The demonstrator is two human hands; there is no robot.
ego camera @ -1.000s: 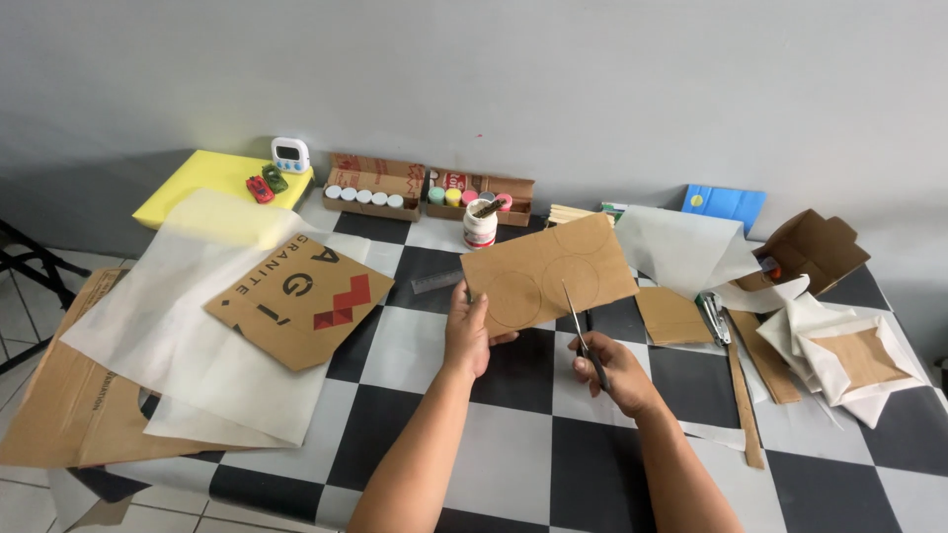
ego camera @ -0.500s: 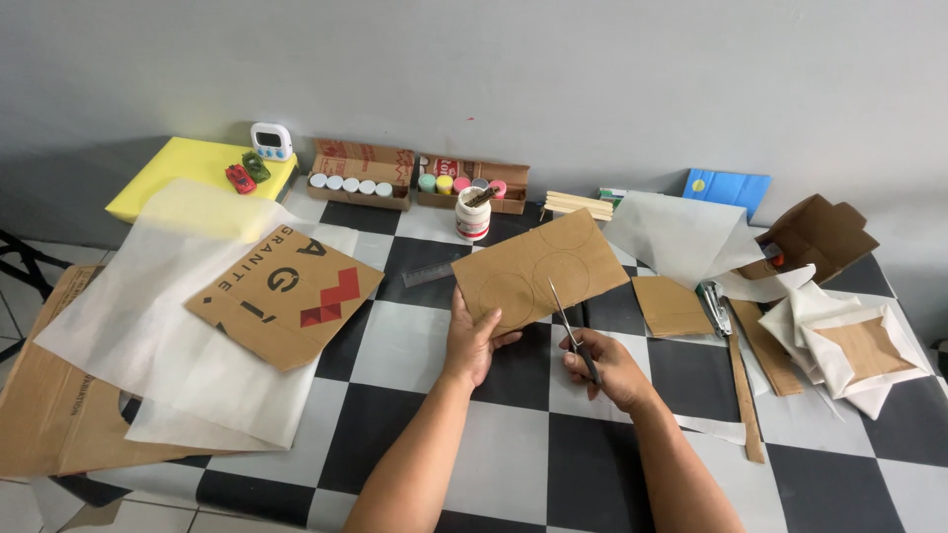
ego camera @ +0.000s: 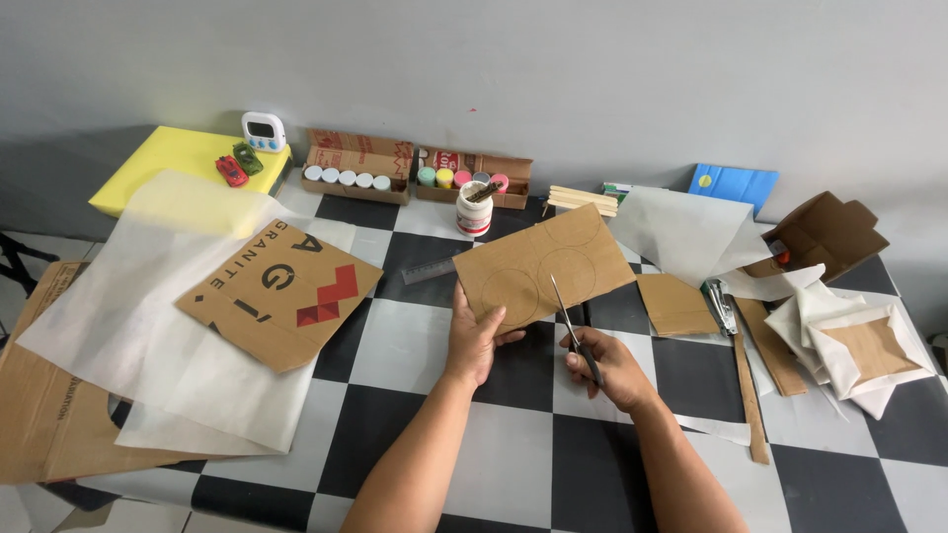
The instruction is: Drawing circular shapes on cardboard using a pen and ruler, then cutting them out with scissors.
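The left hand stays clamped on the card. The right hand, fingers closed on the scissors, has brought the blades to the card's edge, ready to cut.

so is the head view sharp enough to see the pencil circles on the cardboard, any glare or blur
Head view: soft, even light, no glare; faint shadows under the left hand and right hand. The cardboard sheet is sharp enough that its drawn circles show, and the scissors show no motion blur. The wide lens bows the table edges outward; the far paint pots look slightly softer.
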